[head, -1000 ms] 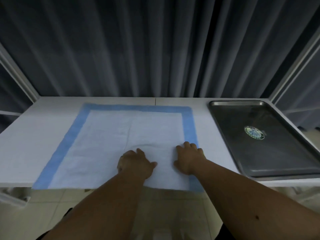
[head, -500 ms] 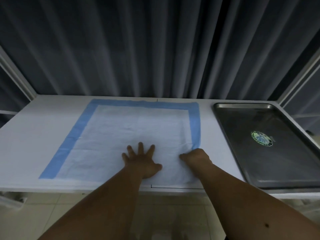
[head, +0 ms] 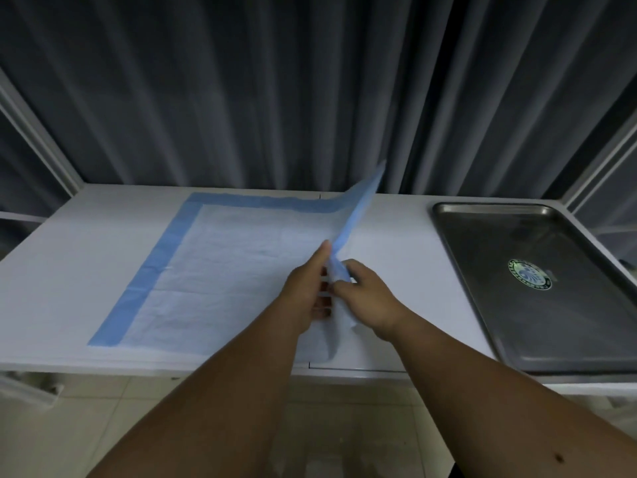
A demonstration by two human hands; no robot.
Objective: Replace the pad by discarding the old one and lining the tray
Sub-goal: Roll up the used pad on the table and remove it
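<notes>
Both hands are on the pad. The white absorbent pad with the blue border [head: 220, 270] lies spread on the white tabletop [head: 62, 263], but its right edge is lifted off the surface and stands up as a thin blue strip rising toward the far side.

Left hand [head: 306, 291]: thumb up, fingers curled against the raised edge, holding it from the left. Right hand [head: 365, 291]: fingers pinch the same raised edge from the right, just below the left thumb. The two hands are touching or nearly so, with the pad fold between them. Bunched white material hangs down below the right hand toward the near table edge.

The rest of the pad lies flat; its left and far blue borders rest on the table.

The rectangular stainless steel tray [head: 482, 270] sits on the right end of the table, well apart from the pad, with bare metal showing. A round green and white sticker [head: 529, 274] sits on its floor.

Dark grey pleated curtain [head: 275, 91] hangs behind the table. Pale tiled floor [head: 344, 419] shows below the near edge, between the forearms.
</notes>
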